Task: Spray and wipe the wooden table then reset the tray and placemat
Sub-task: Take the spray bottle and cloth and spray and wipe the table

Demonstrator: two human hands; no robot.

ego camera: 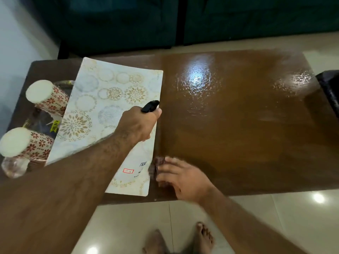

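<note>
The wooden table (238,125) fills the middle of the head view, its right part glossy with wet streaks. A white placemat (110,99) with round floral prints lies on the left half, partly over a dark tray (39,125). My left hand (137,125) grips a clear spray bottle (142,162) with a black nozzle, held above the placemat's right edge. My right hand (179,178) presses a brown cloth (156,165) onto the table near the front edge, just right of the placemat. The cloth is blurred.
Two floral mugs (45,96) (23,142) stand upside down on the tray at the left, with a glass (13,165) beside them. A dark sofa (165,21) runs behind the table. A black object (330,88) sits at the right edge. Tiled floor and bare feet (179,241) lie below.
</note>
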